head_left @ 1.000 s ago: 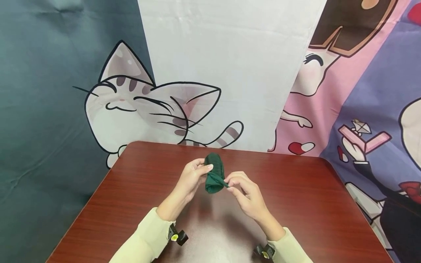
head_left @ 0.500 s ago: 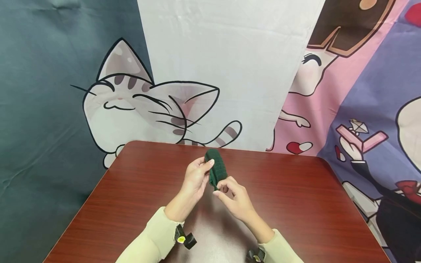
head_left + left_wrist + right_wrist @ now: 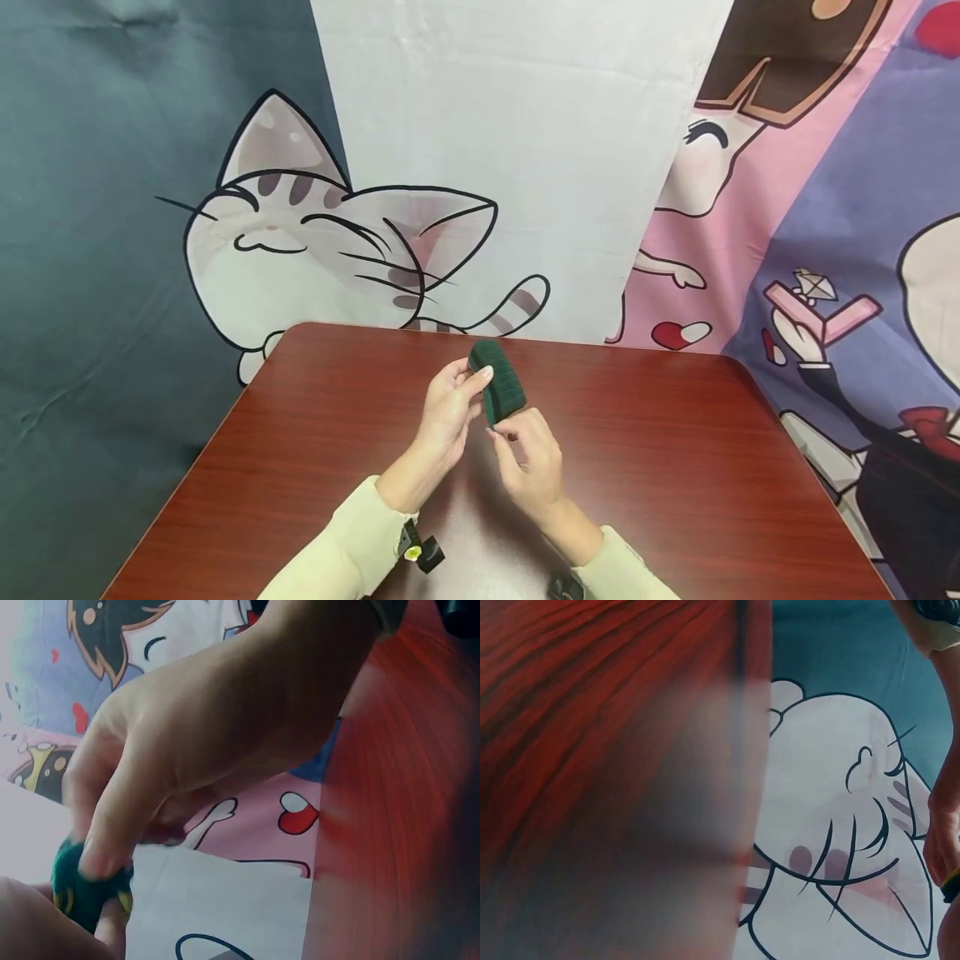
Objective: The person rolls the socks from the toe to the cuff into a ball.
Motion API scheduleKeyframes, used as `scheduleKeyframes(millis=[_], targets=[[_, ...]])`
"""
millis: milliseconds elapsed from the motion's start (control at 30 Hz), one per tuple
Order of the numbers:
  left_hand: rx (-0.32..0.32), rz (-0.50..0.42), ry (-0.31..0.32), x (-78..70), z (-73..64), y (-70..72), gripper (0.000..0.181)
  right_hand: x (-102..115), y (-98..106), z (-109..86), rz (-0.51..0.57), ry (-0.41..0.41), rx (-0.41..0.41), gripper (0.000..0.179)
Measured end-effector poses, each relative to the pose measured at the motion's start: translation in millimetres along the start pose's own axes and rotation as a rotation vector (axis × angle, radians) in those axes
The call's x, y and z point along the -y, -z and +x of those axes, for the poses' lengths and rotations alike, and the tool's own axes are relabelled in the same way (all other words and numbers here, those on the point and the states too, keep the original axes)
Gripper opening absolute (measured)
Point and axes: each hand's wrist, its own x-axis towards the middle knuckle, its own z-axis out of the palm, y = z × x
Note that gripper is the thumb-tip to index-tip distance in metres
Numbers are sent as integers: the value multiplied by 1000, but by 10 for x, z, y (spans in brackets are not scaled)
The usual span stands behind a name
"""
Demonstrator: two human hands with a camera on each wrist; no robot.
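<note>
A dark green, ribbed cloth roll (image 3: 501, 387) is held up above the table, tilted with its near end to the right. My left hand (image 3: 447, 414) grips its left side, thumb on top and the fingers partly hidden behind. At the near end, my right hand (image 3: 532, 467) pinches the roll's lower edge between thumb and forefinger. Yellow marks show on the green cloth (image 3: 90, 896) in the left wrist view, where the right hand (image 3: 195, 727) reaches across to it. Only a small part of the cloth (image 3: 951, 888) appears in the right wrist view.
A reddish-brown wooden table (image 3: 337, 400) lies beneath both hands. Behind it hangs a printed curtain (image 3: 585, 167) with a cartoon cat and figures. Small black devices, such as the one on the left wrist (image 3: 422, 546), are worn at the cuffs.
My right hand has moved from the roll's right side, where it held out a twisted strip, to the near end. The roll has turned and its ribbed side now faces up.
</note>
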Motion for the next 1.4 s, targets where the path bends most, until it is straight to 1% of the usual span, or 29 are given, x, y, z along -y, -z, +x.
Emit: scheduleKeyframes(millis=[133,200,333,400,433,467,500,567,633,700,733,800,900,1033,1133,1233,1400], targets=[[2,64,4,6,9,42,29,11,-7,11,-79,8,-74,17],[8,85,7,12,15,57,29,16,-11,22,-101,20,-88,15],[22,88,17,22,24,81,31,12,-8,24,-77,61,-72,13],[31,93,22,18,28,94,32,12,18,17,-60,32,-56,14],[36,99,22,17,30,103,33,11,42,14,-53,-3,-51,14],[42,107,22,14,36,112,34,16,73,17,-43,-64,-45,15],[49,121,20,11,38,123,34,22,111,27,-33,-147,-37,15],[70,152,15,3,39,149,36,29,193,60,16,-342,0,13],[100,190,16,-3,39,175,38,19,273,116,120,-547,62,11],[147,232,23,-11,37,197,39,-5,340,185,234,-726,147,17],[171,248,30,-13,37,206,40,-24,368,217,290,-793,191,21],[212,282,43,-16,35,220,40,-60,419,274,373,-894,280,28],[252,315,50,-12,37,237,38,-107,469,337,473,-973,370,40],[262,356,45,12,51,266,37,-140,506,383,563,-1062,432,53],[273,409,35,35,56,288,35,-162,519,386,553,-1124,460,51],[292,446,35,57,52,302,33,-187,519,378,521,-1163,463,46],[312,457,71,58,48,320,31,-216,504,363,510,-1201,463,47]])
